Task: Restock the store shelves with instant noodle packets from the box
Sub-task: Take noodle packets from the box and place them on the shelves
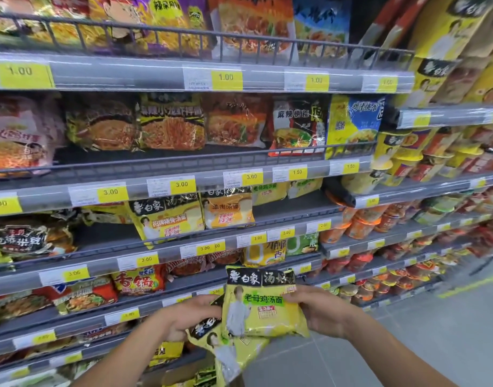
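While the shelves [144, 75] of noodle packs rise above and beyond your fingertips, the cardboard box [174, 377] sits low, beneath your left fingers, with more yellow packs in it. Between your two sets of fingers stands an upright yellow packet [263, 308]. Your right hand [323, 314] pinches its right edge, thumb on the front and fingers behind. Your left hand [183, 317] curls round its left edge and also grips a second packet [239, 350], which hangs tilted just under those fingers. Yellow price tags [227, 79] line the shelf rails above your fingers.
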Motion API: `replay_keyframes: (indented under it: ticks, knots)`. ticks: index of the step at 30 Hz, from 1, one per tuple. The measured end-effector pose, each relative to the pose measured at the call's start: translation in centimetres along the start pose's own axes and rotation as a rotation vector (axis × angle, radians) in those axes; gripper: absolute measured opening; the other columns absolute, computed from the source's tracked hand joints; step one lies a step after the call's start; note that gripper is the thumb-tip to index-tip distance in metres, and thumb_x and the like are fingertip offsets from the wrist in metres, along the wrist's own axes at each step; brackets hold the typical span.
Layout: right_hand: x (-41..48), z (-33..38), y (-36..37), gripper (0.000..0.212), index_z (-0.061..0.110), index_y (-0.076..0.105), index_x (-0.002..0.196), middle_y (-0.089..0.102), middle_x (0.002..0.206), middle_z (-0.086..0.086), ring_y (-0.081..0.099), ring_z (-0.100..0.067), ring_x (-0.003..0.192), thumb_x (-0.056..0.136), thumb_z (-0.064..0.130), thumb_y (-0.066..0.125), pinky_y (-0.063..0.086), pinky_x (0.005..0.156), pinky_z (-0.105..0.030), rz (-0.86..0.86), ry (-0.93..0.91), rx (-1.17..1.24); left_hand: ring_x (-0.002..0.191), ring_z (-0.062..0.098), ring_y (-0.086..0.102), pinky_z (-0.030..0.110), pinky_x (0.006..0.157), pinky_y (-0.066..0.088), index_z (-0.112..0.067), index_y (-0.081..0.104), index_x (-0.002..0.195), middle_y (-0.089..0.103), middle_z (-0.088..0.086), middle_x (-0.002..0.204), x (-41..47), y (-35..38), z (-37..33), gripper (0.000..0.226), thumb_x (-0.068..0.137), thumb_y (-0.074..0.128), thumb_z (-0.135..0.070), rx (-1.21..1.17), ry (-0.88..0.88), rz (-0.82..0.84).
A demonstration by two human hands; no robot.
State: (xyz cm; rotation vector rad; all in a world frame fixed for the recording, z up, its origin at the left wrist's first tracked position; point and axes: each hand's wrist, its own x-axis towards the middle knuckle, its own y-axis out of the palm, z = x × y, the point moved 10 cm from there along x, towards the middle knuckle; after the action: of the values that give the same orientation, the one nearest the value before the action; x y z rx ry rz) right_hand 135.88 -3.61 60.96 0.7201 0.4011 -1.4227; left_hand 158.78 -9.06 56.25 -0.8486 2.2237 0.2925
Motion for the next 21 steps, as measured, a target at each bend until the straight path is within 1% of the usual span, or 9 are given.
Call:
replay_keyframes:
  ticks: [2,4,7,9,11,14,16,18,21]
  knots:
    - [0.6,0.2,-0.5,0.074,-0.01,0.049,0.136,0.064,0.129,-0.025,0.061,-0.037,0.122,0.074,0.009,0.084,0.045,0.109,-0.05,0.034,-0.013,0.002,0.134,0.009,0.043,0.03,0.109,0.036,-0.044,0.06,0.125,0.051,-0.012,0.141,0.6,-0.7,-0.6,0.05,0.078,0.076,-0.049,0.0,0.041,-0.031]
    - [1.0,0.6,-0.5,0.054,0.002,0.055,0.137,0.064,0.132,-0.019,0.058,-0.037,0.125,0.086,0.002,0.071,0.04,0.112,-0.055,0.103,-0.021,0.005,0.11,-0.006,0.061,0.012,0.085,0.048,-0.036,0.058,0.132,0.062,-0.015,0.132,0.7,-0.7,-1.9,0.058,0.078,0.076,-0.046,0.01,0.074,-0.039]
    - [1.2,1.1,-1.3,0.043,0.019,0.061,0.131,0.066,0.131,-0.008,0.063,-0.035,0.12,0.091,0.009,0.069,0.047,0.099,-0.065,0.135,-0.012,-0.035,0.073,-0.02,0.064,0.004,0.057,0.049,-0.034,0.057,0.121,0.072,-0.033,0.086,1.1,-0.1,-4.1,0.027,0.096,0.064,-0.027,-0.03,0.088,-0.052]
    - [1.6,1.4,-2.0,0.059,0.019,0.053,0.138,0.063,0.135,-0.01,0.064,-0.039,0.116,0.085,0.011,0.077,0.049,0.091,-0.069,0.113,0.005,0.043,0.079,-0.011,0.069,0.015,0.072,0.058,-0.03,0.061,0.12,0.075,-0.024,0.088,1.4,0.4,-4.6,0.026,0.095,0.066,-0.025,-0.088,0.055,-0.047]
    - [2.2,1.7,-3.3,0.076,0.018,0.045,0.143,0.061,0.137,-0.015,0.065,-0.044,0.113,0.078,0.007,0.083,0.05,0.089,-0.069,0.085,0.015,0.128,0.095,0.003,0.072,0.028,0.09,0.058,-0.029,0.064,0.124,0.076,-0.008,0.112,1.5,1.1,-6.1,0.035,0.091,0.071,-0.032,-0.129,0.055,-0.064]
    - [2.1,2.8,-4.6,0.053,0.015,0.056,0.122,0.075,0.107,-0.015,0.068,-0.046,0.105,0.076,0.001,0.078,0.048,0.093,-0.068,0.075,0.004,0.138,0.114,0.008,0.061,0.034,0.108,0.046,-0.038,0.062,0.121,0.061,-0.011,0.133,1.9,1.5,-7.4,0.035,0.087,0.069,-0.047,-0.194,0.042,-0.101]
    - [2.2,3.3,-6.2,0.043,0.017,0.059,0.111,0.074,0.101,-0.017,0.068,-0.047,0.103,0.076,-0.001,0.076,0.047,0.095,-0.067,0.053,0.001,0.168,0.11,0.029,0.063,0.051,0.105,0.046,-0.024,0.061,0.116,0.062,0.002,0.125,2.7,2.2,-7.4,0.038,0.084,0.072,-0.042,-0.491,0.067,-0.073]
    - [3.2,3.3,-8.0,0.052,0.017,0.057,0.121,0.066,0.114,-0.021,0.067,-0.046,0.102,0.076,0.0,0.078,0.051,0.093,-0.062,0.035,0.009,0.247,0.108,0.037,0.064,0.054,0.094,0.05,-0.012,0.06,0.121,0.065,0.017,0.12,3.3,3.8,-8.3,0.052,0.083,0.072,-0.044,-0.774,0.185,0.059]
    - [4.1,3.7,-9.5,0.083,0.016,0.044,0.142,0.057,0.137,-0.02,0.065,-0.043,0.111,0.071,0.003,0.086,0.056,0.085,-0.06,0.023,-0.006,0.351,0.138,0.041,0.044,0.066,0.102,0.039,-0.012,0.049,0.145,0.045,0.019,0.151,3.8,6.8,-8.9,0.064,0.095,0.055,-0.05,-0.923,0.301,0.155]
